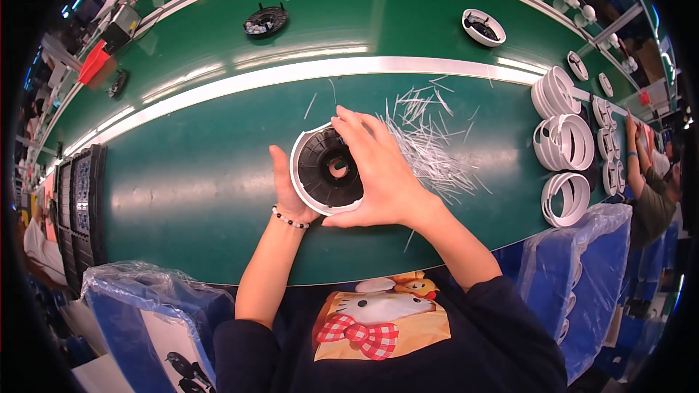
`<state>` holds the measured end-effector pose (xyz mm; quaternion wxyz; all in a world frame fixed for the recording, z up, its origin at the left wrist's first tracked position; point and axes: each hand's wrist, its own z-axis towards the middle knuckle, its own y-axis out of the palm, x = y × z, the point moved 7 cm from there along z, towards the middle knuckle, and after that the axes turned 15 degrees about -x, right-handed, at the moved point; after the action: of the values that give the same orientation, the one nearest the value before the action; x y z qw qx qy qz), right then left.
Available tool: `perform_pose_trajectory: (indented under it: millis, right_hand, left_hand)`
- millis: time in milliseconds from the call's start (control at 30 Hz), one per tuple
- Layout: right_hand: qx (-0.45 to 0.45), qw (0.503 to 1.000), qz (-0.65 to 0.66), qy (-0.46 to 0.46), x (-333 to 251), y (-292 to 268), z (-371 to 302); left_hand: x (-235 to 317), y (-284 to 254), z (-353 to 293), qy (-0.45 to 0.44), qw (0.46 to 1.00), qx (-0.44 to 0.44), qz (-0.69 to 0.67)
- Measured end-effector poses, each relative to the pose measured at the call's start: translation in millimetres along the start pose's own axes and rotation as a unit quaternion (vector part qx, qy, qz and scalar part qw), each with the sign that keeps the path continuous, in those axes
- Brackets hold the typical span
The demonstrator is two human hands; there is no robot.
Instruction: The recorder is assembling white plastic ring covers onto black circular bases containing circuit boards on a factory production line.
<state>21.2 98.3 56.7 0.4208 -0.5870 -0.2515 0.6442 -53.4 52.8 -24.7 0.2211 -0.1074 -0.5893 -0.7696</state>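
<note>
Both hands hold a round white plastic housing with a black ribbed insert (318, 172) above the green table, its open side facing me. Through the round hole in its middle, some skin shows. My left hand (289, 193) presses against the left and lower side of the housing, thumb pointing up; most of its fingers are hidden behind it. My right hand (384, 173) curls over the right side, fingers at the top rim and thumb at the bottom. A loose heap of thin white strips (429, 149) lies on the table just right of my right hand.
Stacks of white rings (564, 142) stand at the table's right end. A black tray (81, 207) sits at the left end. Beyond the pale rail, a black round part (266, 22) and a white-rimmed part (483, 28) rest on green surface. Plastic-lined blue bins (575, 276) flank me.
</note>
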Motion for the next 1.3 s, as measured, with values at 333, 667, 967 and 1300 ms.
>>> perform_pose_trajectory:
  millis: [333,667,967,1300]
  right_hand:
    - [0.089,0.995,-0.020,0.028,1,-12,-18]
    - [0.103,0.995,0.013,0.002,14,-13,-24]
    - [0.172,0.985,-0.004,0.023,11,-27,-32]
    - [0.095,0.969,-0.038,-0.227,-21,-37,-57]
  left_hand:
    - [-11,9,12,-0.031,0.999,0.042,0.004]
    - [-19,10,19,-0.008,0.999,0.051,-0.006]
    - [-22,22,33,-0.017,0.998,0.051,0.019]
    - [-29,17,13,-0.128,0.981,0.077,-0.120]
